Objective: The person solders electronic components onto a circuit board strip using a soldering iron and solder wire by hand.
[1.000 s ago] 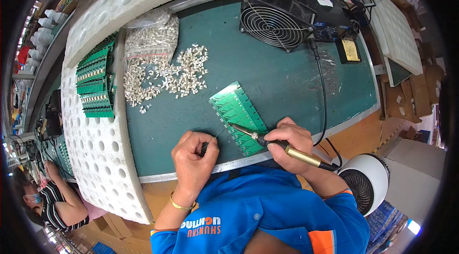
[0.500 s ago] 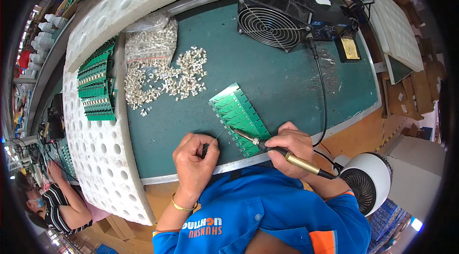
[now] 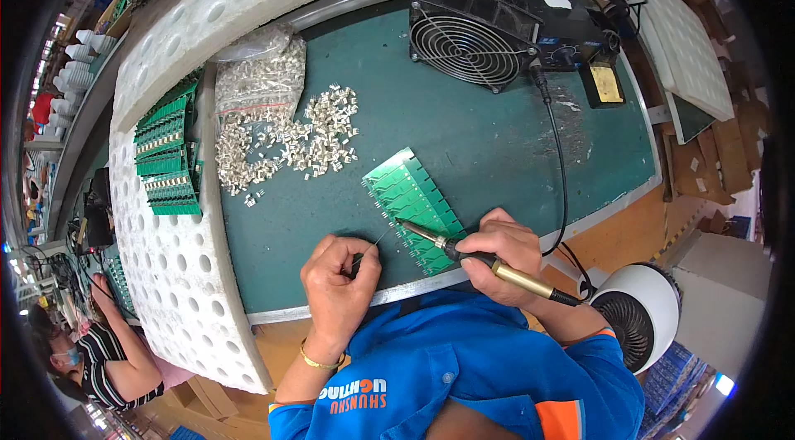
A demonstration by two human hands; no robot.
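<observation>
A green circuit board panel (image 3: pixel 426 206) lies diagonally on the bench, with small metal pins along its left edge. My right hand (image 3: pixel 501 258) grips a soldering iron (image 3: pixel 526 281) by its dark grip, the tip resting at the panel's left edge. My left hand (image 3: pixel 339 282) pinches thin solder wire (image 3: pixel 383 236) that reaches toward that tip; whether they touch is too small to tell. Behind the panel lies a loose heap of small silver-white connectors (image 3: pixel 327 129), beside a clear bag (image 3: pixel 261 67) of the same parts.
A perforated white foam slab (image 3: pixel 190 291) holds stacked green boards (image 3: pixel 166 179). A black fan (image 3: pixel 468 46), soldering station (image 3: pixel 538 1), yellow sponge holder (image 3: pixel 606 84) and cable stand at the back right. A white fan (image 3: pixel 638 316) is at lower right. A co-worker (image 3: pixel 116 365) sits at far left.
The bench appears slightly shifted in the picture. My hands, the iron and the wire keep nearly the same positions relative to the panel.
</observation>
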